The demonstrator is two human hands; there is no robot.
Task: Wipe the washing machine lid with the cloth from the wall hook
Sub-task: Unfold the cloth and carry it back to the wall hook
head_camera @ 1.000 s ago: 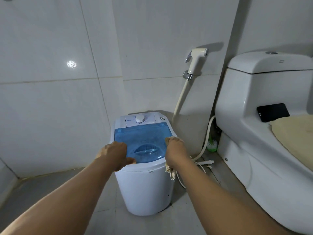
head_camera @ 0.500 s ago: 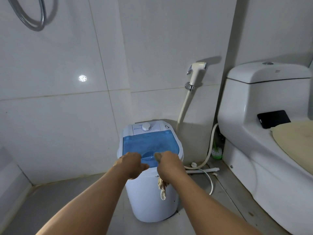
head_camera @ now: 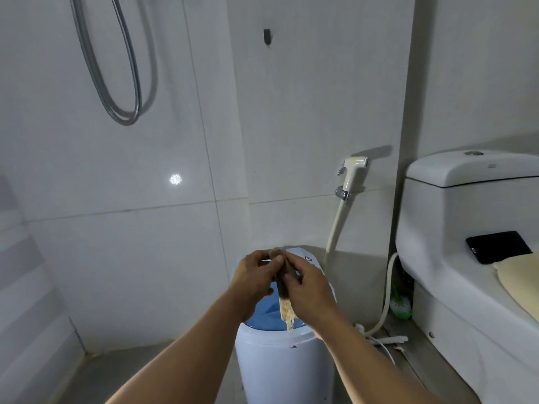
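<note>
A small white washing machine (head_camera: 280, 363) stands on the floor by the wall, its blue see-through lid (head_camera: 267, 312) mostly hidden behind my hands. A beige fringed cloth (head_camera: 285, 304) hangs down between my hands, held above the lid. My left hand (head_camera: 255, 277) and my right hand (head_camera: 306, 287) both pinch the cloth's upper end, fingers closed on it. High on the wall, a small dark hook (head_camera: 267, 36) is bare.
A white toilet (head_camera: 466, 258) stands at the right, with a black phone (head_camera: 497, 246) and a beige cloth (head_camera: 522, 281) on it. A bidet sprayer (head_camera: 353, 173) hangs on the wall with its hose running down. A metal shower hose (head_camera: 116, 83) loops at upper left.
Both hands have lifted off the lid and come together, raising the cloth above it. The view has tilted upward, bringing the wall hook into sight.
</note>
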